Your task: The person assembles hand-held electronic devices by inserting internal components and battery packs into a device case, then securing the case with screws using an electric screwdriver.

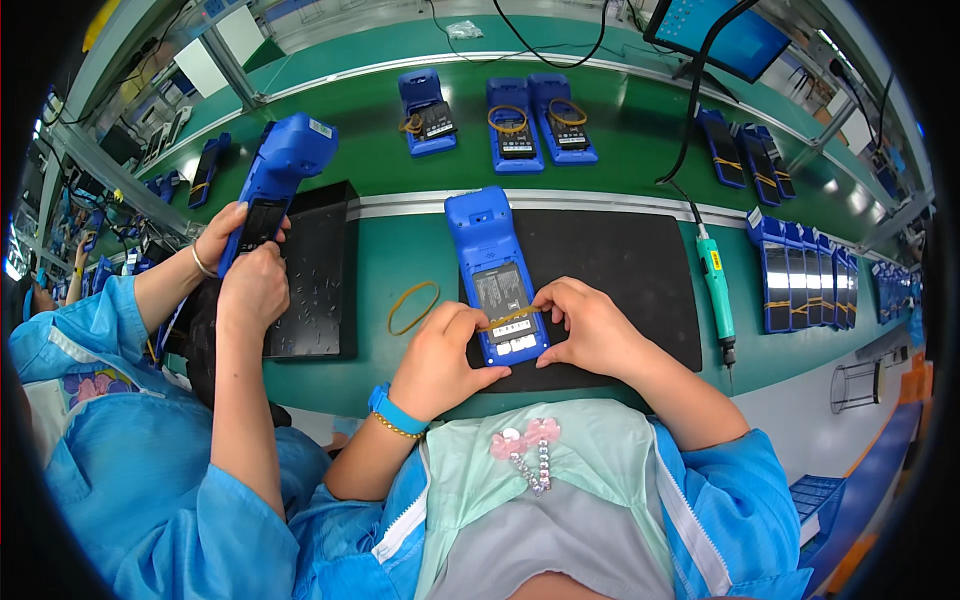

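Observation:
A blue handheld payment terminal [483,222] lies on a black mat [620,270] in front of me, with its open battery bay and black battery [500,287] facing up. A tan rubber band [513,320] stretches across the battery's lower part. At the terminal's left edge, my left hand [437,360] is closed on one end of the band, thumb near the bottom corner. My right hand [592,328] pinches the band's other end at the right edge, its thumb by the terminal's side. Another rubber band [413,307] lies loose on the green bench, left of the terminal.
At left, a co-worker's hands [252,285] hold another blue terminal [290,150] beside a black tray [318,300]. A green electric screwdriver [716,285] hangs at right, near a row of banded terminals [805,280]. More terminals [515,125] lie on the far green bench [350,130].

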Available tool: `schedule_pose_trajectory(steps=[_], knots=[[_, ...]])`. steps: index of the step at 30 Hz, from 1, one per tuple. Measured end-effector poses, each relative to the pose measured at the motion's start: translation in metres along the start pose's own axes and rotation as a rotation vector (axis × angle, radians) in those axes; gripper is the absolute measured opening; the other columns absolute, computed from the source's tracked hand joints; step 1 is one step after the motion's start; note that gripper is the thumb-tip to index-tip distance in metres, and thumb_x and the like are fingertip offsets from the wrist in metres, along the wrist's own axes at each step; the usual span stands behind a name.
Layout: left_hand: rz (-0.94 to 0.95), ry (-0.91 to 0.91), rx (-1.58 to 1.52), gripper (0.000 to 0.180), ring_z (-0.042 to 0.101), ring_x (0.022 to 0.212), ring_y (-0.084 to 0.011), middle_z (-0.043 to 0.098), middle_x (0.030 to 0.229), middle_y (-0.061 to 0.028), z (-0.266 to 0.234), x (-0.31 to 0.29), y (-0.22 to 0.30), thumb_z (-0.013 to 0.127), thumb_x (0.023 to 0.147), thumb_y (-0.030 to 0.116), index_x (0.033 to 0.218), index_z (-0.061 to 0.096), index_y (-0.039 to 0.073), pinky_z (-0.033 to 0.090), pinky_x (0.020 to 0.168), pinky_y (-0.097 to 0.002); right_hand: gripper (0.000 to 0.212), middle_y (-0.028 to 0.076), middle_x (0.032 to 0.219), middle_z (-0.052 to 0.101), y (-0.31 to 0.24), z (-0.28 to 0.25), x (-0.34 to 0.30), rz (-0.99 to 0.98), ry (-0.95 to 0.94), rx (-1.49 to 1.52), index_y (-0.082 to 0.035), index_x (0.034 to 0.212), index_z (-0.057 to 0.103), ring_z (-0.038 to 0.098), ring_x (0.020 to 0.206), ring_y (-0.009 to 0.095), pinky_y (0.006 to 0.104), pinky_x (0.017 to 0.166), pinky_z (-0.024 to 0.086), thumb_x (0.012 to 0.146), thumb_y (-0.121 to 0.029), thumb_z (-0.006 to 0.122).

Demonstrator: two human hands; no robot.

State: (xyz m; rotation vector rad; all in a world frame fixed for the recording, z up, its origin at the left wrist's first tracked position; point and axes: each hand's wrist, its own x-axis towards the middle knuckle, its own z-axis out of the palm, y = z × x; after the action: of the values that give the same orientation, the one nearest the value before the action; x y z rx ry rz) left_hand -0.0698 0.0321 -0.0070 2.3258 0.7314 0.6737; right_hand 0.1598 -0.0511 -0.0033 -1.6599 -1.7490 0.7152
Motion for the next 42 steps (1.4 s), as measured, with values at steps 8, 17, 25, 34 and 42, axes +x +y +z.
schedule_pose_trajectory(steps=[8,17,25,34,42], knots=[[-0.03,-0.085,-0.04,0.054,0.065,0.088,-0.0262,0.062,0.101,-0.0115,0.002,-0.003,-0.006,0.094,0.06,0.016,0.103,0.063,0.002,0.056,0.077,-0.0353,0.059,0.007,0.097,0.059,0.004,-0.002,0.002,0.017,-0.08,0.016,-0.004,0.103,0.063,0.061,0.083,0.019,0.0316,0.071,0.054,0.054,-0.011,0.096],[-0.023,0.013,-0.056,0.062,0.065,0.088,-0.022,0.06,0.108,-0.0102,0.002,-0.003,-0.006,0.095,0.06,0.015,0.11,0.061,0.002,0.058,0.077,-0.0323,0.059,0.007,0.102,0.06,0.006,-0.007,-0.001,-0.037,-0.055,0.051,-0.005,0.109,0.061,0.062,0.086,0.019,0.0302,0.072,0.054,0.059,-0.009,0.094],[-0.05,0.003,-0.055,0.055,0.063,0.074,-0.0191,0.061,0.104,-0.0082,-0.003,-0.005,-0.005,0.094,0.061,0.015,0.106,0.065,0.002,0.056,0.067,-0.031,0.056,0.007,0.098,0.062,0.007,-0.001,-0.002,-0.036,-0.011,0.008,-0.004,0.106,0.064,0.062,0.079,0.018,0.0307,0.069,0.054,0.058,-0.008,0.093],[-0.03,0.028,-0.053,0.051,0.058,0.064,-0.0123,0.063,0.096,-0.0062,0.001,0.0,-0.008,0.094,0.055,0.014,0.096,0.066,0.004,0.051,0.059,-0.026,0.056,0.008,0.095,0.062,0.008,0.004,-0.003,0.015,-0.014,0.049,-0.003,0.106,0.064,0.062,0.075,0.017,0.0294,0.068,0.055,0.059,-0.007,0.093],[-0.067,0.026,-0.121,0.051,0.06,0.074,-0.0121,0.057,0.092,-0.0062,0.008,0.0,-0.011,0.091,0.06,0.008,0.101,0.063,0.003,0.051,0.06,-0.0249,0.057,0.012,0.104,0.062,-0.002,0.001,-0.006,0.032,-0.023,0.02,-0.003,0.113,0.062,0.065,0.086,0.026,0.037,0.077,0.056,0.063,-0.009,0.09]])
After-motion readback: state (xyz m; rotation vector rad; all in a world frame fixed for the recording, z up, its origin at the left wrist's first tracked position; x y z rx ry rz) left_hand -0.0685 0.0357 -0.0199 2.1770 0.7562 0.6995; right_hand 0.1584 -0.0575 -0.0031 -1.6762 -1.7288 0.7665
